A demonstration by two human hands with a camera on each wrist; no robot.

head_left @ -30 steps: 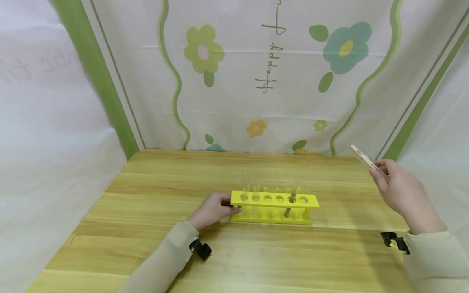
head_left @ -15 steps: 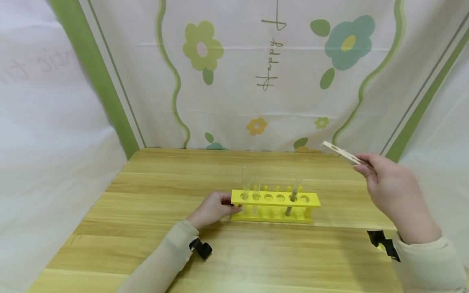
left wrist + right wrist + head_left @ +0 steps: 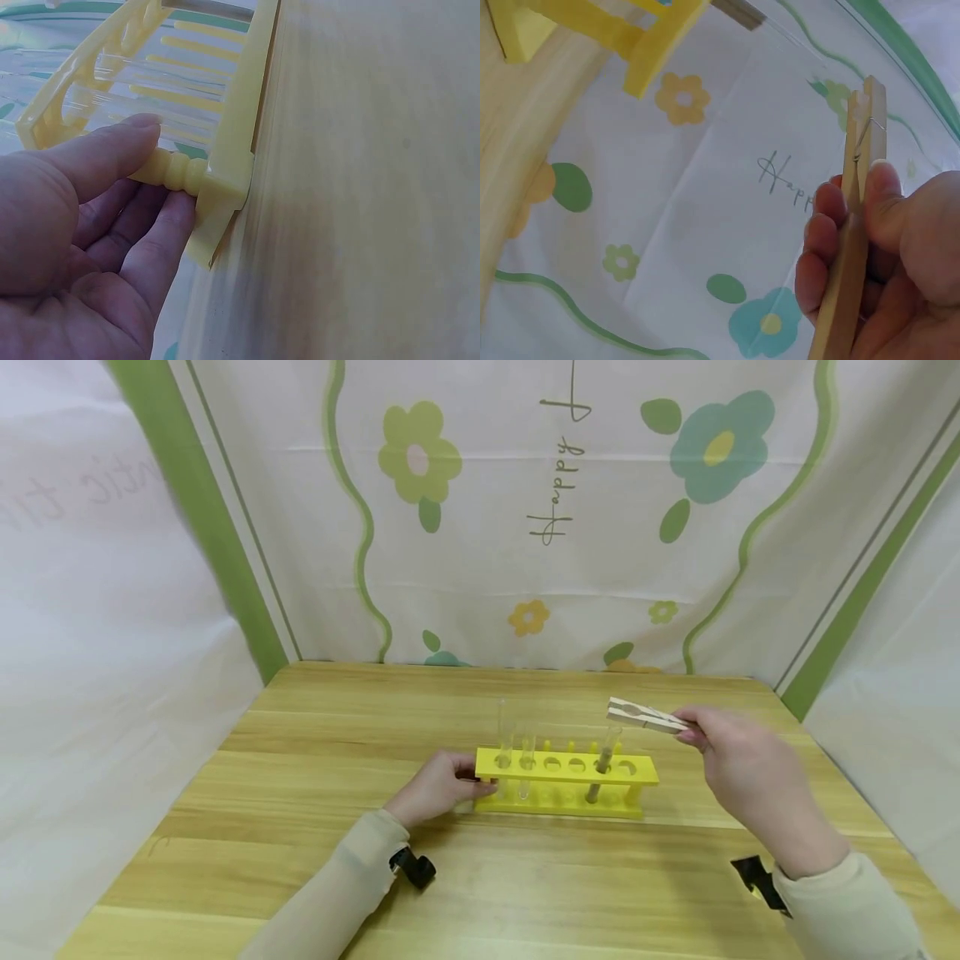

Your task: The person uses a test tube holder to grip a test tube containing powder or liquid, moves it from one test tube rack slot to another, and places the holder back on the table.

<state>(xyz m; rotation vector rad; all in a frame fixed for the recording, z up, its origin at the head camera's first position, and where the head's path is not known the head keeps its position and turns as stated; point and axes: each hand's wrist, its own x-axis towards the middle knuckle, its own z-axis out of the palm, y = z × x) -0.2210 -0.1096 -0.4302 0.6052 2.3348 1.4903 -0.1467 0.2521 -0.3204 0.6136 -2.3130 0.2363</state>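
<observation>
Left hand [image 3: 435, 787]: pinching the rack's [image 3: 566, 778] left post [image 3: 174, 171]
Right hand [image 3: 757, 785]: gripping the clamp [image 3: 651, 722], right of the rack
Clamp: left of that hand, higher than the rack, near its dark tube [image 3: 605, 758]

Lab-like place, exact kind unclear: wooden table [image 3: 540, 885], floral cloth backdrop [image 3: 480, 543], yellow rack [image 3: 564, 776] with clear test tubes [image 3: 605, 750].

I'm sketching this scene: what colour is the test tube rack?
The test tube rack is bright yellow, showing best in the head view.
</observation>
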